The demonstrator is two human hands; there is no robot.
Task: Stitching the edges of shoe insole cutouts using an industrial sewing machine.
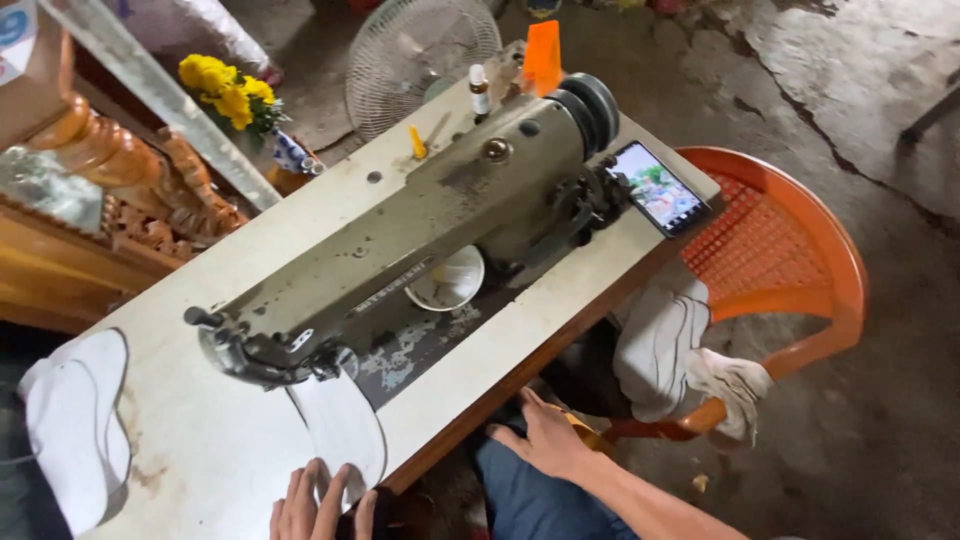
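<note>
An olive-green sewing machine stands on a pale worktable. A white fabric piece lies under its needle end. My left hand rests flat on the near edge of this fabric, fingers spread. My right hand is below the table's front edge, resting on my knee in blue trousers, and holds nothing that I can see.
A stack of white fabric pieces lies at the table's left end. A phone leans at the machine's right. An orange plastic chair with white cloth stands at right. A fan, yellow flowers and carved wooden furniture are behind.
</note>
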